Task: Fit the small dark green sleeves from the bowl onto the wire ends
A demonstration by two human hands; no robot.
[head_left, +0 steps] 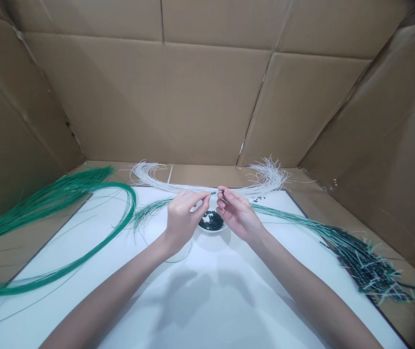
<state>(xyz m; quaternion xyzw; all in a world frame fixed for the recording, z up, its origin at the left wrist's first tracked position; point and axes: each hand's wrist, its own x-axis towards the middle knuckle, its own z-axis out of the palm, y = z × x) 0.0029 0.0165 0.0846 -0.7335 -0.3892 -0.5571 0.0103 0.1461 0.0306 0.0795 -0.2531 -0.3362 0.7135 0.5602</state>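
My left hand [183, 215] is closed in a pinch on a thin green cord, and a few small dark green beads [213, 193] show just past its fingertips. Close beside it, my right hand [239, 213] pinches a small dark bead [222, 191] between thumb and finger. Below both hands stands a white bowl [212, 231] with many dark beads [211, 221] in it. A thin loop of cord [189, 255] hangs or lies under my left hand. Whether the bead in my right hand is on the cord is too small to tell.
On the left lies a long curved bundle of green cords [129, 218]. A bundle of white cords [178, 185] stretches along the back. Beaded green cords [367, 266] lie at the right edge of the white table [200, 310]. Cardboard walls [207, 106] enclose it.
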